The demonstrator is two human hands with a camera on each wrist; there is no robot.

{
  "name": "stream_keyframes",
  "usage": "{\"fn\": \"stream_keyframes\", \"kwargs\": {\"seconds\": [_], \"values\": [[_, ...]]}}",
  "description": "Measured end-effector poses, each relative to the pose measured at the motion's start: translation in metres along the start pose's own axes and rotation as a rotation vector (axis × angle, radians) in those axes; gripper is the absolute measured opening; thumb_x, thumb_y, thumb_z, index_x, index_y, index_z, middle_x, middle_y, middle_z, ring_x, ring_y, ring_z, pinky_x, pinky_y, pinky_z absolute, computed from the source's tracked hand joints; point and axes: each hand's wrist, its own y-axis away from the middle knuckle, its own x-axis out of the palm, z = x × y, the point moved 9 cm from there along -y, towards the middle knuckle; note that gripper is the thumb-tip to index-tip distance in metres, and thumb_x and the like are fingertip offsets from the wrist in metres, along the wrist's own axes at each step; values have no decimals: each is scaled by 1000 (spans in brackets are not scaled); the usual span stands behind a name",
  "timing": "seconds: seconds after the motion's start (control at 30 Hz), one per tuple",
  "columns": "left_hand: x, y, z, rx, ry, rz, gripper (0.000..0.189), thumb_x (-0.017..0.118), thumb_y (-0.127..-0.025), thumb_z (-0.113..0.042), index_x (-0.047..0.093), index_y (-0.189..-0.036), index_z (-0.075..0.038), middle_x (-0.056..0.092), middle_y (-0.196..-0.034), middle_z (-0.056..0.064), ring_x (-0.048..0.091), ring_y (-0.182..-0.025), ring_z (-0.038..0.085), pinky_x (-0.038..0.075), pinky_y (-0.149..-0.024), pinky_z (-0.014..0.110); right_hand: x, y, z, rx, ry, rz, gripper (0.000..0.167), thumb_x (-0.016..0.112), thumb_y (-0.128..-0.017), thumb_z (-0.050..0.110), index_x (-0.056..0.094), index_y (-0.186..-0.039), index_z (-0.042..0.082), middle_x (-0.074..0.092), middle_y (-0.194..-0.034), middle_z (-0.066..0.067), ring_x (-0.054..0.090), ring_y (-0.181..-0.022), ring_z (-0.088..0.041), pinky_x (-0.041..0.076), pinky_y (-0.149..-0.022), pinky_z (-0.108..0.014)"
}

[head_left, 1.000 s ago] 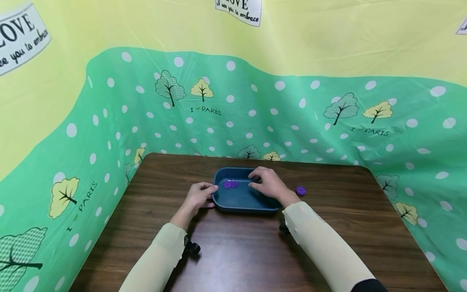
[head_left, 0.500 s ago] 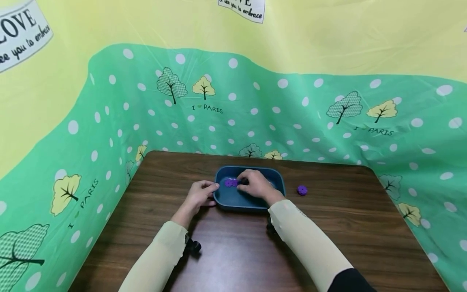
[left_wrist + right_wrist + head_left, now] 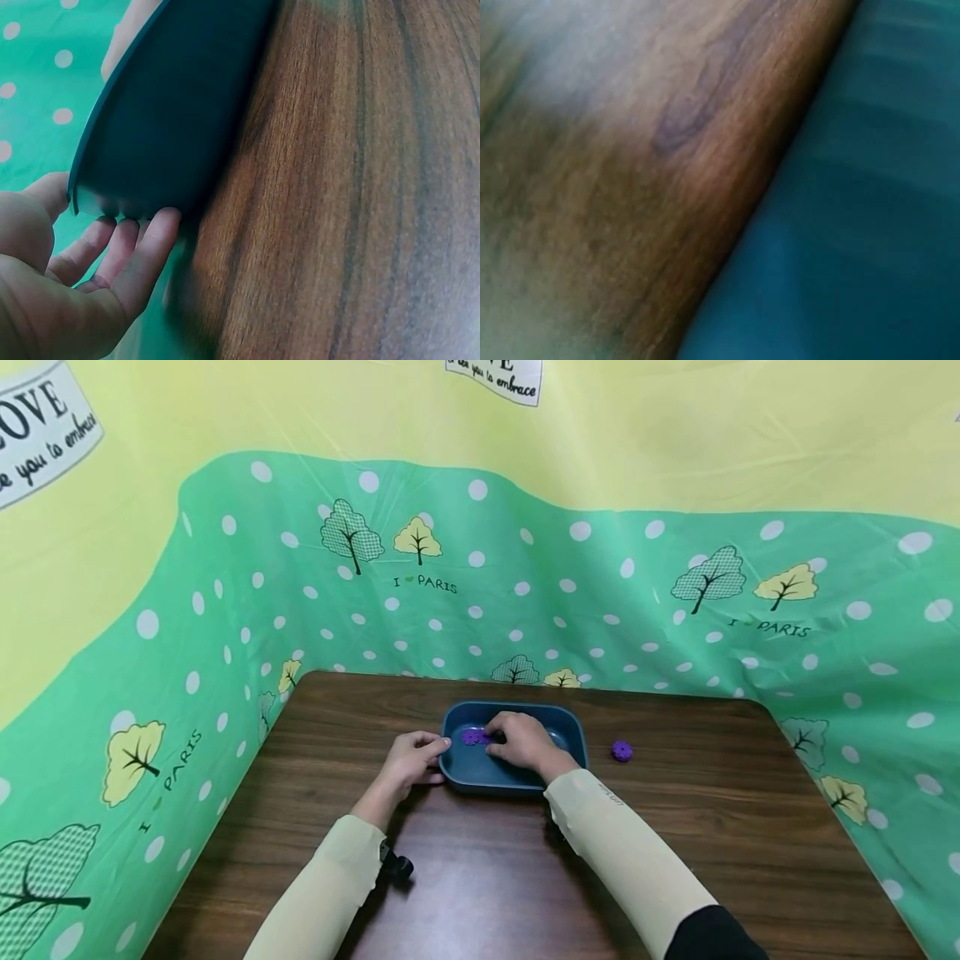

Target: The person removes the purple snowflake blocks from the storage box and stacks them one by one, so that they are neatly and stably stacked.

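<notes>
A dark blue rectangular tray point(image 3: 517, 785) stands near the table's far side. At its left end my left hand point(image 3: 409, 763) holds the wall, thumb at the rim and fingertips against the outside, as the left wrist view shows. Small purple flower-like pieces point(image 3: 471, 737) lie together on the tray's floor, to the left. Over the tray, my right hand point(image 3: 521, 740) has its bent fingers and thumb down at the right edge of these pieces; whether it pinches one is hidden. The right wrist view shows only tabletop and the tray's outer wall point(image 3: 840, 247).
Another round purple piece point(image 3: 622, 751) with small holes lies on the wooden table point(image 3: 480, 877), right of the tray. Behind the table hangs a green and yellow patterned cloth point(image 3: 480, 602). A black wrist camera point(image 3: 397, 867) sits at the left cuff.
My right hand has moved left inside the tray, from its right half to the purple pieces, and its finger gap has narrowed. My left hand stays at the tray's left end.
</notes>
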Motion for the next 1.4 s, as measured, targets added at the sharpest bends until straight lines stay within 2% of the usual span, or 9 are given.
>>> {"fn": "stream_keyframes", "kwargs": {"seconds": [0.23, 0.53, 0.73, 0.87, 1.1, 1.4], "values": [[0, -1, 2, 3, 10, 0, 35, 73, -97, -25, 67, -123, -2, 68, -105, 16, 69, -82, 18, 67, -72, 39, 2, -1, 0, -6, 33, 7, 19, 78, -93, 31, 79, -110, 22, 70, -126, 3, 62, -120, -20, 51, -110, -43], [0, -2, 4, 7, 13, 1, 34, 73, -97, -25, 67, -121, -1, 68, -106, 16, 69, -83, 19, 67, -69, 38, -1, 0, 3, -8, 41, -18, 9, 80, -91, 30, 79, -94, 22, 73, -118, 5, 66, -111, -18, 56, -99, -41], [1, -3, 5, 17, 17, 6, 35, 73, -97, -25, 67, -121, 0, 68, -107, 16, 69, -86, 20, 67, -69, 38, -1, 0, 5, -22, 59, -15, 8, 80, -91, 30, 78, -95, 23, 73, -112, 8, 66, -106, -16, 57, -96, -40], [1, -4, 5, 14, 24, 5, 34, 74, -97, -25, 68, -121, -1, 68, -107, 16, 69, -87, 21, 67, -70, 39, 0, -1, 6, -30, 69, -9, 12, 80, -91, 31, 78, -100, 24, 72, -113, 7, 66, -104, -16, 57, -96, -40], [1, -4, 5, 24, 23, 5, 35, 74, -97, -24, 67, -121, 0, 67, -109, 17, 69, -89, 23, 67, -69, 38, 1, -1, 8, -45, 84, 20, 19, 78, -93, 31, 78, -110, 22, 71, -118, 4, 65, -108, -18, 56, -99, -42], [1, -1, 3, 31, 23, 10, 33, 73, -97, -24, 68, -119, -1, 66, -110, 18, 69, -89, 23, 67, -68, 37, -4, 0, 6, -43, 30, -1, 20, 77, -94, 28, 79, -111, 20, 71, -119, 2, 65, -112, -20, 56, -102, -42]]}}
